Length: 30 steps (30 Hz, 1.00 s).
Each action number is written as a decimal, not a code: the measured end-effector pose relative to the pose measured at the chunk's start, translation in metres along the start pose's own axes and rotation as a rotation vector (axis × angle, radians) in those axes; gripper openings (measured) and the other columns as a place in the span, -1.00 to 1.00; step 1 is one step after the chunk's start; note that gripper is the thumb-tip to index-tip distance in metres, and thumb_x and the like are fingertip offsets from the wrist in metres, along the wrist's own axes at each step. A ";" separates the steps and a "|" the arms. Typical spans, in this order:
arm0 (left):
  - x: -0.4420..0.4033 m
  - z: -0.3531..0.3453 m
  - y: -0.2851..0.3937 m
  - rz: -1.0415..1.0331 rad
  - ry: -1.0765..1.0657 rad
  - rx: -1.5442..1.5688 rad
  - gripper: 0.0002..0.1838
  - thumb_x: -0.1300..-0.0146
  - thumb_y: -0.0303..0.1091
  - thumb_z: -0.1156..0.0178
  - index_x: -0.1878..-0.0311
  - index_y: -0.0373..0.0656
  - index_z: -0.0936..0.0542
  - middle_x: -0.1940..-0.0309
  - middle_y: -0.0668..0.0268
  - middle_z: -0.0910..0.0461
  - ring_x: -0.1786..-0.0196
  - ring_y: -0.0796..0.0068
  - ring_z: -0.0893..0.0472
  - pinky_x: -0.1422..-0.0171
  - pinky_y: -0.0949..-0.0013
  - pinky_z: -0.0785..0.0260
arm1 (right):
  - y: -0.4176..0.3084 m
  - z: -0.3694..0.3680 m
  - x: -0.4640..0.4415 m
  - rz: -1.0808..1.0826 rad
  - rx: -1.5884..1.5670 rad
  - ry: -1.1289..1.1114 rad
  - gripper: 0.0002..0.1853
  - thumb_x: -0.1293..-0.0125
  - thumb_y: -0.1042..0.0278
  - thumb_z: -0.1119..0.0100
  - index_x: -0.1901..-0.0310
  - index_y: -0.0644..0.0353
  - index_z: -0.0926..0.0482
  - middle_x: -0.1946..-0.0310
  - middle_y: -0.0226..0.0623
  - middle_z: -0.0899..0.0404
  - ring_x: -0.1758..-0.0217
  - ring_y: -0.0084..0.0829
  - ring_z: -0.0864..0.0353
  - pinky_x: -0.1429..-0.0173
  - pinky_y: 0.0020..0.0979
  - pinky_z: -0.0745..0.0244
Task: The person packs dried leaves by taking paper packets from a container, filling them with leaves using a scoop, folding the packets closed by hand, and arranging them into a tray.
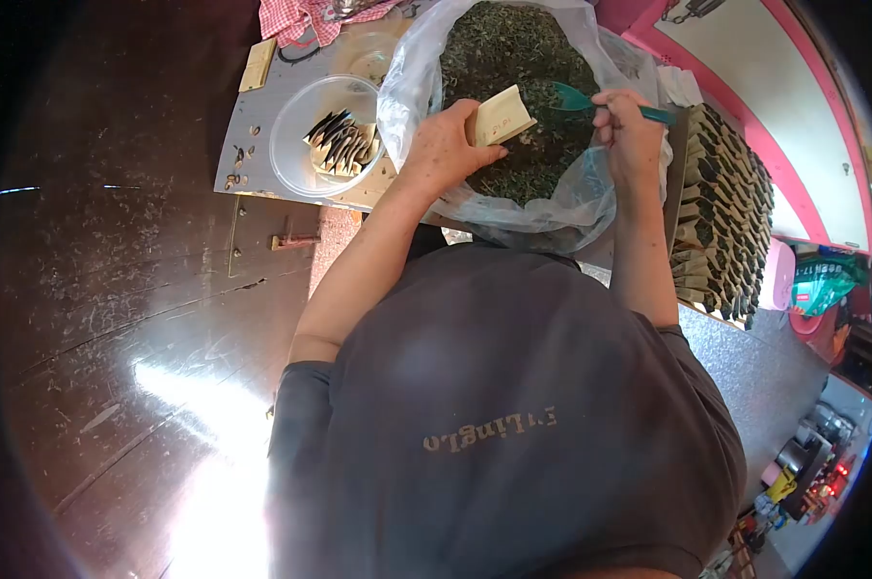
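My left hand [446, 150] holds a small tan paper packet [504, 118] between thumb and fingers, over a plastic-lined container [412, 92] of dark green dried leaves [504, 48]. In my right hand [631, 130] is the handle of a green spoon [573, 97], its bowl just above or touching the leaves at the right of the packet. Left of the container, a round clear plastic tub [286, 140] holds several packets [341, 143] with dark contents at their edges.
At the right, a box holds rows of many filled packets [721, 212]. Another packet [258, 65] lies at the table's [233, 145] left edge, above small scattered pieces [238, 164]. A red checked cloth [301, 17] is at the top. A pink bin [776, 275] stands far right.
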State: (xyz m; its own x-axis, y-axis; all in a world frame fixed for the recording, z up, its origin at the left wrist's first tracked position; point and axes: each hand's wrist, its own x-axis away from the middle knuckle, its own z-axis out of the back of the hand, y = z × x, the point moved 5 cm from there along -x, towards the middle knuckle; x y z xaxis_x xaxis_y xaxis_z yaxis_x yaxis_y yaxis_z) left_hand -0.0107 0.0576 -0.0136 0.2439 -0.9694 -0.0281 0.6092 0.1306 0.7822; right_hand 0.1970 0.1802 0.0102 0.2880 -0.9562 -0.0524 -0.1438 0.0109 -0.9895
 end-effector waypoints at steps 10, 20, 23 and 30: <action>0.001 0.001 0.003 -0.010 0.015 -0.002 -0.40 0.14 -0.16 -0.52 0.01 -0.16 -0.54 0.23 0.07 -0.65 0.11 0.03 -0.63 0.00 0.15 -0.46 | -0.031 -0.068 0.030 0.344 0.435 -0.233 -0.87 -0.17 0.48 -0.06 0.41 0.28 -0.61 0.57 -0.41 -0.50 0.52 -0.62 -0.43 0.43 -0.58 -0.26; 0.000 0.002 0.003 -0.035 0.052 0.067 -0.40 0.12 -0.18 -0.51 0.00 -0.18 -0.52 0.21 0.06 -0.64 0.08 0.03 -0.62 -0.02 0.16 -0.45 | -0.037 -0.026 0.037 0.627 0.639 -0.101 -0.93 -0.14 0.63 -0.12 0.36 0.32 -0.58 0.46 -0.26 -0.59 0.40 -0.46 -0.58 0.29 -0.47 -0.45; 0.003 0.005 0.020 -0.148 0.165 0.183 -0.35 0.09 -0.25 -0.53 -0.10 -0.19 -0.50 0.19 0.21 -0.64 0.14 0.34 -0.63 0.05 0.34 -0.46 | -0.013 -0.021 0.046 0.722 1.003 -0.248 -0.76 -0.02 0.69 -0.13 0.23 0.30 -0.58 0.29 -0.16 -0.63 0.27 -0.22 -0.63 0.14 -0.34 -0.52; -0.007 -0.014 0.009 -0.141 0.106 0.355 -0.35 0.12 -0.31 -0.53 -0.09 -0.17 -0.49 0.14 0.17 -0.65 0.08 0.24 -0.65 -0.05 0.29 -0.46 | -0.043 -0.042 0.048 0.469 0.755 -0.182 -0.48 0.00 0.66 -0.08 -0.09 0.18 -0.53 -0.06 -0.17 -0.55 -0.01 -0.31 -0.59 0.02 -0.41 -0.49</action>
State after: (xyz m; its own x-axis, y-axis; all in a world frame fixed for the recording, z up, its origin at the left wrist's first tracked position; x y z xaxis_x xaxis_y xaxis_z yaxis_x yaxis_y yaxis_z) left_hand 0.0036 0.0682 -0.0146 0.2645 -0.9434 -0.2001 0.3484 -0.1000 0.9320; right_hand 0.1770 0.1215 0.0555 0.5108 -0.7448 -0.4293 0.3566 0.6380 -0.6825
